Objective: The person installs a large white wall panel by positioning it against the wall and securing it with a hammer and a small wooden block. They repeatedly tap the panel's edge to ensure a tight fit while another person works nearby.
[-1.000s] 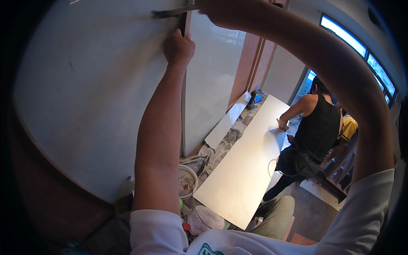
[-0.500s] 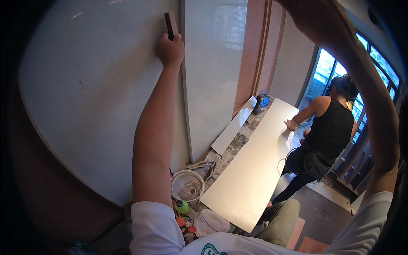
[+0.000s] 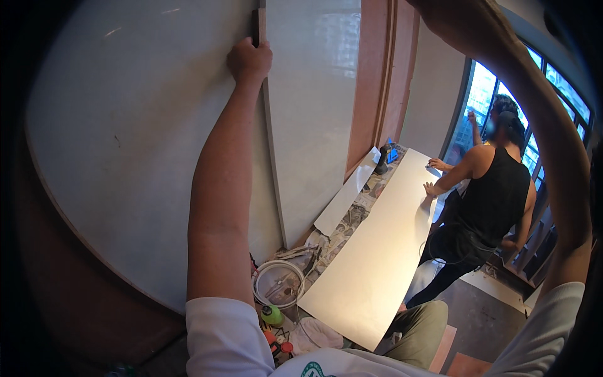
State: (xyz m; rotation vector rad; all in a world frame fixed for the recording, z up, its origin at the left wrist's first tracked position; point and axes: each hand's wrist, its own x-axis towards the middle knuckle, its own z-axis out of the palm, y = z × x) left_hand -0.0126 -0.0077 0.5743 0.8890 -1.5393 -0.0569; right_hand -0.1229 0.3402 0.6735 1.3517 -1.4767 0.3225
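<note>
My left hand (image 3: 250,63) is raised with its fingers closed on a short, dark wooden block (image 3: 257,24), at the edge between a large pale left panel (image 3: 125,157) and a narrower glossy pale panel (image 3: 308,94). My right hand (image 3: 433,12) reaches up to the top edge of the picture, high to the right of the block; its fingers are cut off, so what it holds is hidden.
A long white board (image 3: 364,264) lies on a cluttered surface beside a coiled hose (image 3: 279,262), green bottle (image 3: 272,315), white strip (image 3: 339,207) and drill (image 3: 382,160). A co-worker in black (image 3: 493,201) leans over the board; another person (image 3: 474,125) is behind, by windows (image 3: 565,88).
The tool seen earlier in my right hand has left view as that hand moved up and right. The block in my left hand came into sight, then shifted upward. The co-workers moved their arms.
</note>
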